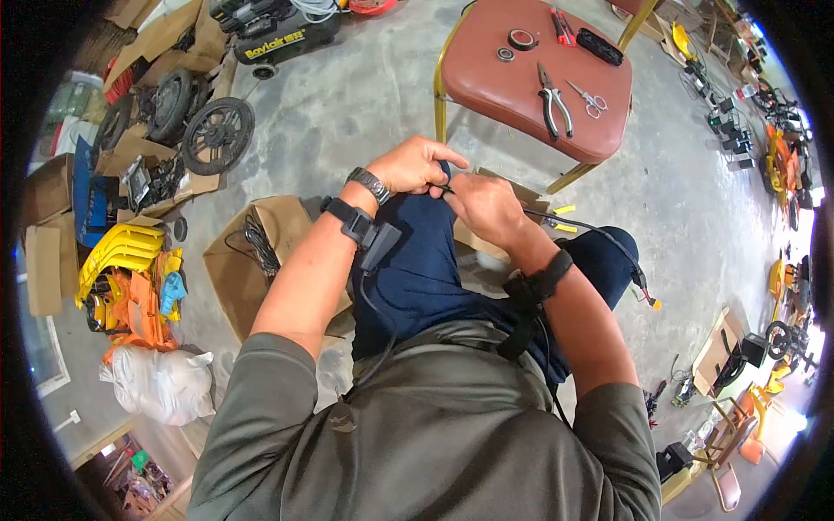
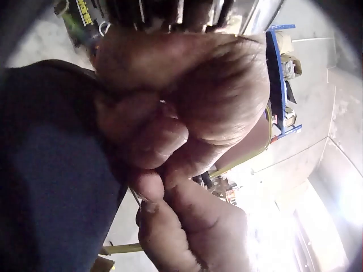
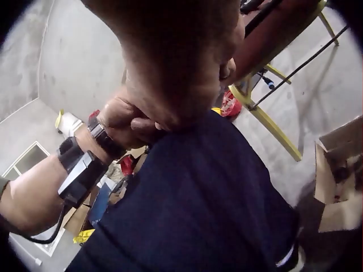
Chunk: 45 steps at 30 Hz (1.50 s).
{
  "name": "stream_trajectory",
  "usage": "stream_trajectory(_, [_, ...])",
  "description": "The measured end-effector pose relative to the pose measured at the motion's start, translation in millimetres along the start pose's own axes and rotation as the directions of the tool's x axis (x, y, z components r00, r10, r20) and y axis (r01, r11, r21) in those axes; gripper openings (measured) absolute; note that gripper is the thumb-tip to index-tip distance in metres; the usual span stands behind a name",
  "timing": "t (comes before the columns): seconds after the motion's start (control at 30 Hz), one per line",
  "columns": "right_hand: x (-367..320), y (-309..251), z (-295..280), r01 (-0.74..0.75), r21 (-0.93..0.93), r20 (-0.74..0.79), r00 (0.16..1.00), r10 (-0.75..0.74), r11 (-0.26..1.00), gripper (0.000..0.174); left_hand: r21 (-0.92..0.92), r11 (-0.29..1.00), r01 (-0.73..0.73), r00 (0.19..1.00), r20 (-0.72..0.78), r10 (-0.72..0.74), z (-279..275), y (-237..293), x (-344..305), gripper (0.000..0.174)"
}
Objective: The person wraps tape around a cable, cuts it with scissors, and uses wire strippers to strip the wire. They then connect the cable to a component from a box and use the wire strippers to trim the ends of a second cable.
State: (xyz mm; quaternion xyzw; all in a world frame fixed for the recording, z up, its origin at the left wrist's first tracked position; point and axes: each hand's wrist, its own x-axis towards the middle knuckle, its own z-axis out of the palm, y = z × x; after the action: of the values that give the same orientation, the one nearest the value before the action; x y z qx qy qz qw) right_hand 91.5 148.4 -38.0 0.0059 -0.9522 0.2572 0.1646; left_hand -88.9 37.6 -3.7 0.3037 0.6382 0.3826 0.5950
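one black cable (image 1: 596, 229): pinched in fingers of left hand (image 1: 405, 168) and right hand (image 1: 488, 207)
brown chair seat (image 1: 486, 95): pliers (image 1: 547, 85) just beside scissors (image 1: 588, 97)

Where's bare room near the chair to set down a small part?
In the head view, the chair seat is bare left of the pliers, below the ring-shaped items. Floor is bare beyond the left hand, between chair and spoked wheel. The seat's right side is crowded: red-handled tool, black pouch, scissors.
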Motion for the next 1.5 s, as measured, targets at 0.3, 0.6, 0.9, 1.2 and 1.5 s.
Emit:
stream_trajectory(0.3, [-1,-8,-4,-0.064,0.129,-0.11,0.991,0.079,0.99,0.018,-0.069,0.998,-0.012,1.0,-0.024,0.01,1,-4,1,0.041])
stream_trajectory(0.6, [6,-11,-5,-0.022,-0.003,-0.077,0.997,0.022,1.0,0.01,-0.016,0.999,-0.044,0.997,-0.066,0.043,3,-8,4,0.038])
stream_trajectory(0.9, [4,-8,-10,-0.188,0.144,0.072,0.981,0.18,0.971,0.016,0.092,0.995,-0.024,0.992,-0.121,0.035,13,-6,5,0.035])
stream_trajectory(1.2, [-4,4,-21,-0.43,0.596,0.35,0.899,0.262,0.679,0.024,0.047,0.997,-0.056,0.991,-0.116,0.062,10,-11,4,0.034])
stream_trajectory(1.5, [14,12,-18,-0.576,0.569,0.525,0.804,0.279,0.587,0.031,0.11,0.993,-0.038,0.989,-0.14,0.054,13,-9,0,0.029])
